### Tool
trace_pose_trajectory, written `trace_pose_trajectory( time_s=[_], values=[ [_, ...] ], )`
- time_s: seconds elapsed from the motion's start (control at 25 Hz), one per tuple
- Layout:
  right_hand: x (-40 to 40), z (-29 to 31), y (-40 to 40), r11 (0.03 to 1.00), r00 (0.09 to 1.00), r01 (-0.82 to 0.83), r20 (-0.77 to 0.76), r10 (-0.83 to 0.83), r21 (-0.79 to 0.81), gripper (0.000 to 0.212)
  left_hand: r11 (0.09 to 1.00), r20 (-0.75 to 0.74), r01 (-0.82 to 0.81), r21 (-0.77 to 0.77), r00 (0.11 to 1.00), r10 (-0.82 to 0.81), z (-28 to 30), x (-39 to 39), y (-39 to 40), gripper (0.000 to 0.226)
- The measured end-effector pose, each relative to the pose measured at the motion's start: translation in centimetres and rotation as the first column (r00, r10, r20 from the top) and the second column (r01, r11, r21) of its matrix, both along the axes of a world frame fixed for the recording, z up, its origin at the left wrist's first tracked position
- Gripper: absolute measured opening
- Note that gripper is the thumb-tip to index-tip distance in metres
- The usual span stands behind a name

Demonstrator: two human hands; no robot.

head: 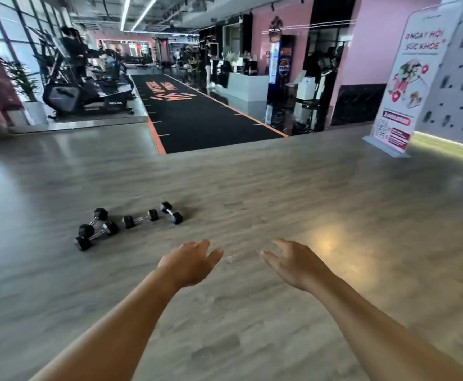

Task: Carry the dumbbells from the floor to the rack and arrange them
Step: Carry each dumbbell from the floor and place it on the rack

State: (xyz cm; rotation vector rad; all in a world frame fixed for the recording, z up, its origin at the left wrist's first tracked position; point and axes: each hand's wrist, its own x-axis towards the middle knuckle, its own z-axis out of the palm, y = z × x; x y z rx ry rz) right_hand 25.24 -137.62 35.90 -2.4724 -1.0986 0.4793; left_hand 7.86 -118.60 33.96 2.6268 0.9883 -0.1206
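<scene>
Four dumbbells on the wooden floor, ahead and to the left, none lifted yet. Two bigger ones close together: nearest dumbbell, and second big dumbbell just behind, perhaps touching. Further right, small dumbbell, then last small dumbbell, set at an angle beside it. No rack visible in this view.

Left hand stretched forward, palm down, fingers loosely spread, holding nothing. Right hand the same: open, thumb apart, empty. Both well apart from the weights, over bare floor.

Step in hand, probably: approach and first pickup. Better to turn left and go closer before bending, not to reach from here. Best to grip each handle in the middle, between the hexagonal heads, for balance. Sensible to take a matching pair, one in each hand. Care needed with the two big ones, since pulling one may roll the other. Knees bent, back straight when lifting.
</scene>
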Motion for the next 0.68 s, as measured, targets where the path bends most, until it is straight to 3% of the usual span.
trace_pose_trajectory(
  time_s=[0.32, 0.52, 0.68],
  values=[
    [5.0, -0.1, 24.7, 0.954, 0.955, -0.296, -0.024, 0.295, -0.038, 0.073, 0.949, -0.019, -0.315, -0.007, 0.949, 0.315, 0.6, 0.0, 18.8, 0.066],
    [6.2, -1.4, 41.5, 0.940, 0.941, -0.339, -0.026, 0.338, -0.045, 0.073, 0.931, -0.018, -0.366, -0.004, 0.930, 0.366, -1.4, 0.0, 34.9, 0.078],
    [6.8, -0.6, 52.9, 0.937, 0.939, -0.344, 0.001, 0.345, -0.063, 0.069, 0.923, -0.020, -0.384, -0.027, 0.923, 0.384, -0.7, 0.5, 46.0, 0.068]
  ],
)
